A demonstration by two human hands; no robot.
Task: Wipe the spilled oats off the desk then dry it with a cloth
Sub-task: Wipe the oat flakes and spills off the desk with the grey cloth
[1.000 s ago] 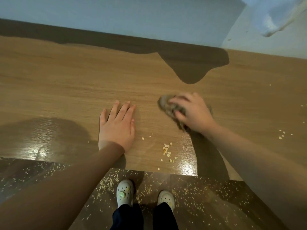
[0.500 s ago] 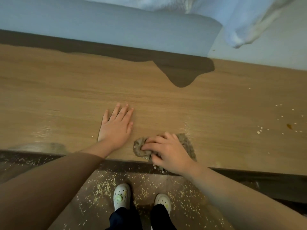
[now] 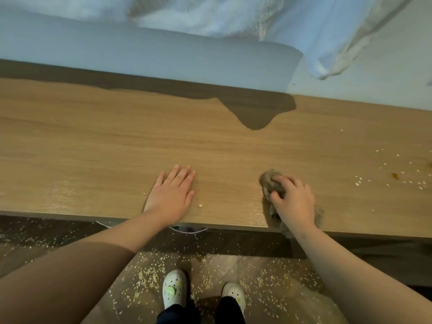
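Left to clear on the desk (image 3: 93, 148): a thin scatter of oats (image 3: 357, 183) well off to the right, around a small brown stain (image 3: 395, 175), plus a single flake (image 3: 200, 205) just beside the left hand (image 3: 170, 197). Nearer the middle, close to the front edge, a crumpled grey-brown rag (image 3: 268, 181) pressed to the wood, gripped under the curled fingers of the right hand (image 3: 294, 202), its tail trailing beneath the wrist and over the edge. Left hand flat on the desk, fingers straight and together, holding nothing, seemingly just bracing. Judged as mid-wipe, with the centre mostly done and drying not yet begun. To do it well: reach right past the farthest flakes, spread the rag flatter for more contact, draw toward the front edge in overlapping strokes, and press harder over the stain, which looks likely to smear. Pick up the lone flake on the way back. No bowl, pan or bin seen catching anything; only a pale curved rim (image 3: 187, 230) peeking out under the desk edge, too hidden to say what it is or holds. Below, a floor (image 3: 222, 265) thickly strewn with fallen oats (image 3: 149, 274) around white clogs (image 3: 174, 288). Beyond the desk, pale fabric (image 3: 210, 19) draped over a ledge; impossible to tell whether meant for drying.
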